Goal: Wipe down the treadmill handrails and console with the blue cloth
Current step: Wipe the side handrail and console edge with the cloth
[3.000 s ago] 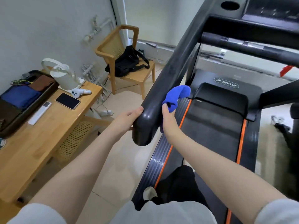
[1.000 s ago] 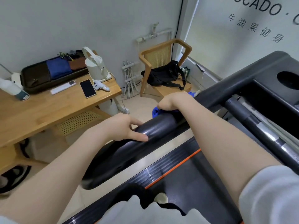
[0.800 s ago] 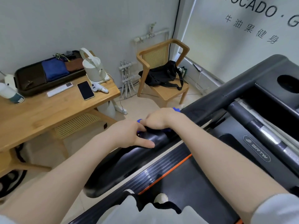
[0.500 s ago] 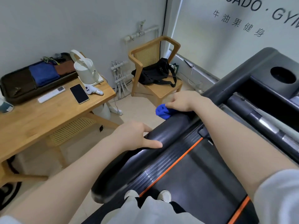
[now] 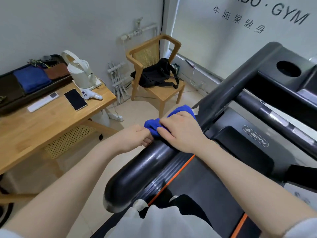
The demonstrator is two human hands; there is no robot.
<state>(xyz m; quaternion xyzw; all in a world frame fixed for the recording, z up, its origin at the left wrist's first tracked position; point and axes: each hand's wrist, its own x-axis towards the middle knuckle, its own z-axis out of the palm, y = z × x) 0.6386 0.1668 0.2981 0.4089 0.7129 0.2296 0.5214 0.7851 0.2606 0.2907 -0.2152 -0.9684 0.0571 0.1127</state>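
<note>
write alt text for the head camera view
The right hand presses a blue cloth onto a treadmill's black handrail, and the left hand pinches the cloth's end. A wooden table and chair stand behind.

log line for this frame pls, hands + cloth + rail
phase: wiping left handrail | right hand: presses blue cloth on rail | left hand: at rail beside cloth, fingers curled, grip unclear | console: untouched

Blue cloth (image 5: 180,111); glossy black handrail (image 5: 137,174) (orange-striped deck (image 5: 173,179)).
</note>
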